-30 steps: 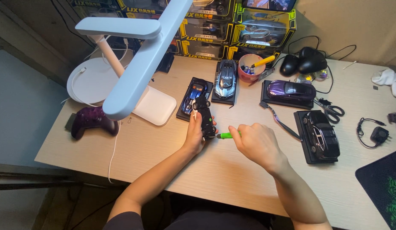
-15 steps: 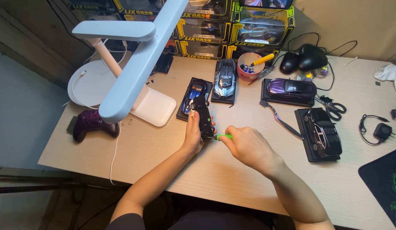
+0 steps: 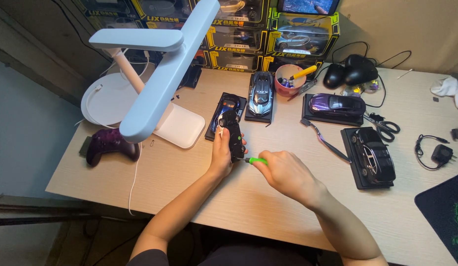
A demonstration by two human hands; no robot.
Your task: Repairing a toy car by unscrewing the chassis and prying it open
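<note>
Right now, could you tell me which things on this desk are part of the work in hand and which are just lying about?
In use:
- left hand gripping the black model car
- right hand holding the green-handled screwdriver against it

Lying about:
- purple model car
- black car on its base
- scissors
- game controller
- desk lamp
- red cup

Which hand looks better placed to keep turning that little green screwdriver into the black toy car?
Probably the right hand: it already grips the green screwdriver, whose tip meets the black toy car. The left hand is wrapped around the car, holding it upright off the desk.
</note>
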